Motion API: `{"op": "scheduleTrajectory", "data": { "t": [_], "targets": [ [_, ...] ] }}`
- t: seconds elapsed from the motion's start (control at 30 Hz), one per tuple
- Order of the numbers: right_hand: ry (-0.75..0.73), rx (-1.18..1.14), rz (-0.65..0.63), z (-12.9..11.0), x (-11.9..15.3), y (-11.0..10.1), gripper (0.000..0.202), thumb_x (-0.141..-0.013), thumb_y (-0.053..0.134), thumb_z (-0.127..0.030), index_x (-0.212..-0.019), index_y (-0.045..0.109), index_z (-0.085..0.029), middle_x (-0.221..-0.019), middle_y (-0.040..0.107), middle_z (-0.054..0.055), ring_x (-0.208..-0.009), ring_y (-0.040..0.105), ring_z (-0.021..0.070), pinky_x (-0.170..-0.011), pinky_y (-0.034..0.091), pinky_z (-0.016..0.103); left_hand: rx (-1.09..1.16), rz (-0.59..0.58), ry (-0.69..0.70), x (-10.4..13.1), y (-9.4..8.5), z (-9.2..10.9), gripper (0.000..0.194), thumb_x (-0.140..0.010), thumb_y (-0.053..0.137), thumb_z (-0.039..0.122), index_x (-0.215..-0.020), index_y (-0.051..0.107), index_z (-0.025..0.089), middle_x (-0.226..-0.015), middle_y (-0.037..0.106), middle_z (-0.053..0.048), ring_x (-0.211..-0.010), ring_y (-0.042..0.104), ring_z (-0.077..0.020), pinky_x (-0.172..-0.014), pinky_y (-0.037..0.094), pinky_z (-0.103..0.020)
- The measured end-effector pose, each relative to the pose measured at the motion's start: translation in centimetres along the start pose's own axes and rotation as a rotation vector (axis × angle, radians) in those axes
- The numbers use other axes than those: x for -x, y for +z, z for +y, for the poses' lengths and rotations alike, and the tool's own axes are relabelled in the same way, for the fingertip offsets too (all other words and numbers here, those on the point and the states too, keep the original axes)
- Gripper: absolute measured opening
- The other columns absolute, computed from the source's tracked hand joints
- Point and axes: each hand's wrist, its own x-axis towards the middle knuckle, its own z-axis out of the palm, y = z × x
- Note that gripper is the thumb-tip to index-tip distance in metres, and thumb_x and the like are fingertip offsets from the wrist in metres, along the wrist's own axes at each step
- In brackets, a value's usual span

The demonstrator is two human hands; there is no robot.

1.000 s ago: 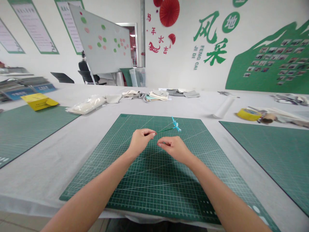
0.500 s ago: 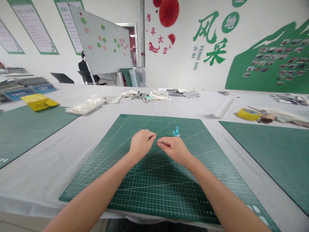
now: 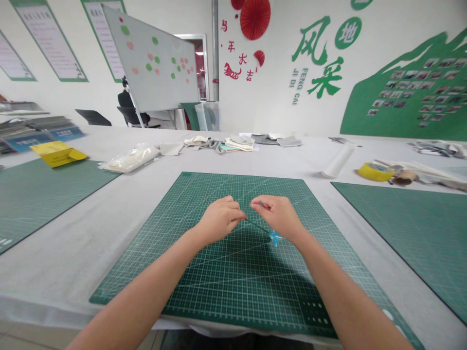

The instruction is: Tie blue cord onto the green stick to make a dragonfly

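Note:
Over the middle of the green cutting mat (image 3: 226, 291), my left hand (image 3: 222, 218) pinches the end of a thin dark green stem (image 3: 260, 226). The stem slants down to the right and carries a small blue flower (image 3: 275, 237) at its far end. Just right of it, my right hand (image 3: 279, 214) is closed in a pinch, apart from the left fingertips and above the stem. Whatever its fingertips hold, if anything, is too small to make out.
Two more green mats (image 3: 44, 194) (image 3: 412, 223) lie left and right. Along the back are a plastic-wrapped packet (image 3: 131, 158), cloth pieces (image 3: 239, 143), a white roll (image 3: 339, 161) and yellow tape (image 3: 375, 171). A yellow packet (image 3: 58, 153) lies left.
The blue flower has dropped lower and a bit to the right, and its stem now shows slanting down. My left hand moved slightly right; my right hand moved up and right, away from it.

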Motion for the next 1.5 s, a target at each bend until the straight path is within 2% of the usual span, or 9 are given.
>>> {"op": "scheduleTrajectory", "data": {
  "t": [0.07,0.17,0.37,0.63,0.87,1.0,1.23,1.37,1.5],
  "targets": [
    [0.075,-0.087,-0.06,0.8,-0.3,-0.4,0.02,-0.082,0.056,-0.035,-0.075,0.069,-0.021,-0.051,0.052,-0.003,-0.05,0.044,0.0111,-0.051,0.03,0.025,0.053,-0.006,0.005,0.0,-0.3,0.1,0.025,-0.089,0.047,0.018,-0.088,0.072,0.021,-0.076,0.065,-0.004,-0.078,0.051,-0.0169,-0.072,0.041,-0.03],
    [0.16,-0.285,-0.167,1.9,-0.6,-0.8,0.02,-0.077,0.062,-0.038,-0.073,0.07,-0.019,-0.046,0.039,-0.006,-0.046,0.033,0.0085,-0.047,0.025,0.024,0.145,-0.012,0.004,-0.1,-0.5,0.2,0.025,-0.089,0.048,0.019,-0.089,0.072,0.021,-0.077,0.066,-0.004,-0.079,0.053,-0.0167,-0.073,0.041,-0.031],
    [0.334,-0.622,-0.308,3.2,-0.7,-0.2,0.025,-0.072,0.066,-0.042,-0.076,0.067,-0.018,-0.046,0.037,-0.008,-0.04,0.024,0.0052,-0.04,0.017,0.022,0.365,0.008,-0.033,-0.2,-1.0,0.7,0.02,-0.088,0.053,0.023,-0.087,0.072,0.022,-0.078,0.069,-0.002,-0.078,0.057,-0.0151,-0.082,0.042,-0.032],
    [0.357,-0.764,-0.274,2.9,-1.0,1.6,0.03,-0.064,0.073,-0.044,-0.072,0.066,-0.016,-0.044,0.039,-0.008,-0.037,0.024,0.0034,-0.036,0.014,0.021,0.486,0.156,-0.219,-0.2,-0.8,0.6,0.015,-0.084,0.057,0.022,-0.084,0.072,0.021,-0.076,0.068,-0.002,-0.079,0.059,-0.0154,-0.076,0.045,-0.029],
    [0.482,-1.023,-0.233,1.7,-0.2,3.2,0.028,-0.066,0.072,-0.04,-0.08,0.066,-0.016,-0.048,0.039,-0.008,-0.038,0.018,0.0026,-0.034,0.011,0.02,0.505,0.338,-0.397,-0.4,-0.5,0.0,0.012,-0.081,0.06,0.023,-0.08,0.072,0.019,-0.076,0.069,-0.002,-0.074,0.06,-0.014,-0.07,0.044,-0.027],
    [0.484,-0.994,-0.275,1.2,-0.2,3.7,0.022,-0.068,0.069,-0.037,-0.076,0.065,-0.016,-0.048,0.039,-0.008,-0.037,0.018,0.0022,-0.034,0.009,0.02,0.512,0.377,-0.433,-0.4,-0.3,-0.2,0.012,-0.081,0.06,0.023,-0.08,0.072,0.02,-0.079,0.07,-0.002,-0.077,0.062,-0.0149,-0.072,0.045,-0.027],
    [0.454,-0.876,-0.276,0.7,-0.2,3.6,0.016,-0.069,0.066,-0.033,-0.075,0.066,-0.018,-0.049,0.043,-0.007,-0.036,0.021,0.0032,-0.036,0.012,0.021,0.5,0.407,-0.478,-0.3,-0.1,-0.3,0.012,-0.08,0.06,0.023,-0.081,0.072,0.021,-0.08,0.071,-0.002,-0.077,0.063,-0.0158,-0.071,0.047,-0.028],
    [0.326,-0.72,-0.255,0.5,-0.2,3.8,0.014,-0.072,0.063,-0.032,-0.073,0.067,-0.019,-0.054,0.049,-0.005,-0.042,0.032,0.0058,-0.041,0.023,0.022,0.491,0.435,-0.499,-0.2,0.2,-0.5,0.012,-0.079,0.06,0.022,-0.081,0.072,0.021,-0.078,0.071,-0.001,-0.076,0.063,-0.0153,-0.071,0.047,-0.028],
    [0.138,-0.52,-0.215,-0.2,0.0,3.9,0.015,-0.078,0.059,-0.03,-0.073,0.068,-0.019,-0.064,0.058,-0.002,-0.058,0.046,0.0106,-0.056,0.035,0.024,0.477,0.441,-0.528,-0.2,0.3,-0.4,0.013,-0.08,0.06,0.021,-0.08,0.072,0.02,-0.078,0.071,-0.001,-0.075,0.063,-0.0146,-0.069,0.047,-0.027]
  ]
}}
